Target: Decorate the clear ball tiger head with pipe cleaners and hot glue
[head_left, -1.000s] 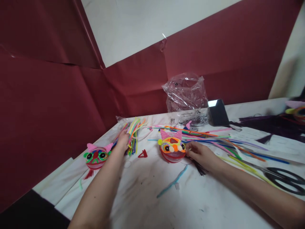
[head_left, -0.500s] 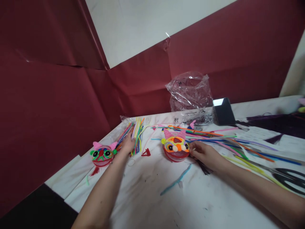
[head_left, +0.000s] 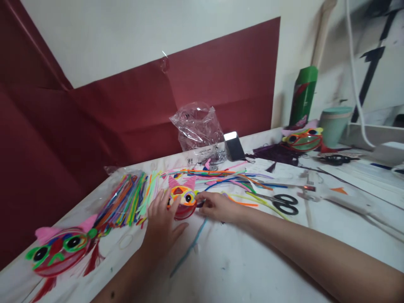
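A pipe-cleaner animal face (head_left: 184, 210) with pink ears, orange trim and a red rim lies on the table between my hands. My left hand (head_left: 162, 214) is open, its spread fingers reaching over the left edge of this face. At the opposite edge my right hand (head_left: 216, 206) pinches with curled fingers, and a bit of dark purple shows by the fingertips. Left of my left hand is a bundle of colored pipe cleaners (head_left: 126, 200). A second animal face (head_left: 61, 252), green and red with pink ears and red tassels, lies at the lower left.
Loose pipe cleaners (head_left: 221, 179) spread behind the hands, with scissors (head_left: 284, 204) to the right. A blue pipe cleaner (head_left: 189, 248) lies in front. Farther back are a clear plastic bag (head_left: 198, 130), a phone (head_left: 234, 147), another animal face (head_left: 304, 139) and a green cup (head_left: 336, 122).
My left hand has moved right, from the pipe-cleaner bundle to the orange face. The right hand stays at that face's right edge. The view has swung right.
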### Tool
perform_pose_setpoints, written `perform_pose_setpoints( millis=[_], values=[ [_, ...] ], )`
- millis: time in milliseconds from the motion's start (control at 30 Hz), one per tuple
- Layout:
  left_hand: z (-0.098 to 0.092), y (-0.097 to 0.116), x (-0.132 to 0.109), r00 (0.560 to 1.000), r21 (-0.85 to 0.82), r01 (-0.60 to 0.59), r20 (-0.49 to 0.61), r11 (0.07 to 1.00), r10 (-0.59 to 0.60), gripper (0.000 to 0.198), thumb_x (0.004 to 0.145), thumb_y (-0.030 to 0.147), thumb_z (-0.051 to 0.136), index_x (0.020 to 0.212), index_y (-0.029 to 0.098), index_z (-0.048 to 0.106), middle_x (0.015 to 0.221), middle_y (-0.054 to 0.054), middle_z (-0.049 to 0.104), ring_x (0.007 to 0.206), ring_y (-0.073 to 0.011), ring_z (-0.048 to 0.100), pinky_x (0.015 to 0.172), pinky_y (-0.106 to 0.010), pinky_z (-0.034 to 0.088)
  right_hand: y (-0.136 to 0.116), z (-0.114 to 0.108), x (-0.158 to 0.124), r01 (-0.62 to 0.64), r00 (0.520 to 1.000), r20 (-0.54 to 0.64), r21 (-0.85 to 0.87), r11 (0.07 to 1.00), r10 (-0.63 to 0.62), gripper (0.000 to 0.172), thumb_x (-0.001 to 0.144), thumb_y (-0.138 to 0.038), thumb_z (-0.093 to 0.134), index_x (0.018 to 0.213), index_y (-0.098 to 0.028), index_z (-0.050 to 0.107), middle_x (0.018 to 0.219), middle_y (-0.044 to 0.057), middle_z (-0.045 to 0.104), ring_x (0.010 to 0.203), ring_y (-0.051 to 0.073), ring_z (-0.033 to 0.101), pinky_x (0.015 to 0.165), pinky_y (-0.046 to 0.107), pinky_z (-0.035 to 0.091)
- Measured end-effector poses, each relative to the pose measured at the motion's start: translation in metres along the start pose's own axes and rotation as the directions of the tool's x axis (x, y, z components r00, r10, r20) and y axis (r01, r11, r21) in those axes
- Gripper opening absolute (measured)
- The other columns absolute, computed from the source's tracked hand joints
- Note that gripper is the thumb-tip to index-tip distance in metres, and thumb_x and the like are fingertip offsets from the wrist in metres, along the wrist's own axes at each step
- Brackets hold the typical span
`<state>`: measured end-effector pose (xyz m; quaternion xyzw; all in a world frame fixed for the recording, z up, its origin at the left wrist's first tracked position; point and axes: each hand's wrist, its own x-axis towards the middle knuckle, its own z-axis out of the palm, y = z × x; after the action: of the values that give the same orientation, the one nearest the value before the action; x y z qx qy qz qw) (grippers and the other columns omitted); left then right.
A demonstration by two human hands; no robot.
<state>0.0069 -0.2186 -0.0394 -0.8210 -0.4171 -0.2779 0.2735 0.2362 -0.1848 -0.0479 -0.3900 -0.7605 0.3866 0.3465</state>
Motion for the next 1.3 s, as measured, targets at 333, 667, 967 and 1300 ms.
perform_pose_setpoints(
  millis=[333, 667, 967, 1300],
  values=[
    [0.002, 0.001, 0.009, 0.998, 0.162, -0.044, 0.043, 0.986, 0.037, 0.043, 0.080, 0.026, 0.059, 0.121, 0.018, 0.053, 0.125, -0.017, 0.057, 0.116, -0.0316, 0.051, 0.103, -0.054, 0.030, -0.029, -0.066, 0.010, -0.080, 0.992, -0.124, -0.455, 0.887, 0.026, 0.023, 0.081, -0.022, 0.057, 0.101, -0.017, 0.068, 0.089, 0.003, 0.072, 0.075, 0.014, 0.064, 0.067, 0.021, 0.046],
    [0.003, -0.006, 0.002, 0.999, 0.181, 0.005, 0.031, 0.983, -0.011, 0.047, 0.079, 0.031, 0.060, 0.123, 0.016, 0.050, 0.118, -0.018, 0.055, 0.113, -0.0319, 0.051, 0.099, -0.052, 0.035, 0.037, -0.116, 0.052, -0.428, 0.899, -0.377, -0.638, 0.640, 0.225, 0.018, 0.087, -0.023, 0.057, 0.096, -0.011, 0.067, 0.096, 0.012, 0.070, 0.087, 0.022, 0.066, 0.075, 0.032, 0.049],
    [0.010, -0.018, 0.000, 1.000, 0.148, 0.012, 0.024, 0.989, -0.016, 0.049, 0.081, 0.038, 0.056, 0.124, 0.014, 0.048, 0.120, -0.021, 0.052, 0.113, -0.0347, 0.049, 0.094, -0.053, 0.039, 0.032, -0.159, 0.045, -0.374, 0.917, -0.388, -0.748, 0.548, 0.097, 0.026, 0.092, -0.024, 0.046, 0.095, -0.017, 0.071, 0.095, 0.009, 0.072, 0.088, 0.019, 0.064, 0.070, 0.023, 0.040],
    [0.012, -0.021, -0.002, 0.999, 0.042, 0.046, 0.025, 0.998, -0.047, 0.051, 0.082, 0.041, 0.055, 0.126, 0.016, 0.045, 0.124, -0.019, 0.048, 0.115, -0.0332, 0.050, 0.089, -0.047, 0.046, 0.020, -0.165, 0.036, -0.379, 0.894, -0.447, -0.718, 0.584, 0.030, 0.036, 0.093, -0.030, 0.038, 0.083, -0.013, 0.069, 0.071, 0.006, 0.067, 0.061, 0.013, 0.053, 0.054, 0.022, 0.032]
  ],
)
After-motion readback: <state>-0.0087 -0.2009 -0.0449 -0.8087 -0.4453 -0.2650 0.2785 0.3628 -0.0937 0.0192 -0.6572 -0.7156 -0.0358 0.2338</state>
